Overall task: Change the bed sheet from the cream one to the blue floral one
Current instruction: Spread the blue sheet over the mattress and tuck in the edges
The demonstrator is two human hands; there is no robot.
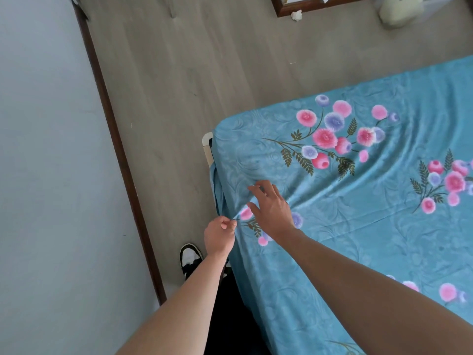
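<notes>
Blue floral sheet (358,239) (edge pinched), left hand (219,235)

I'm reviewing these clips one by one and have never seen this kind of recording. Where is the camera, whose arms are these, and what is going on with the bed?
There is no machine here. A person wears a wide-angle camera on the head, so you look down along their own two bare arms. The blue floral sheet is already spread over the bed. The left hand pinches the sheet's edge at the side of the bed, near the corner. The right hand lies with fingers spread over the sheet just beside it, where the cloth bunches into folds. Below the left arm you see one of the person's shoes on the wooden floor. The wall is at left. No cream sheet can be made out for certain.
</notes>
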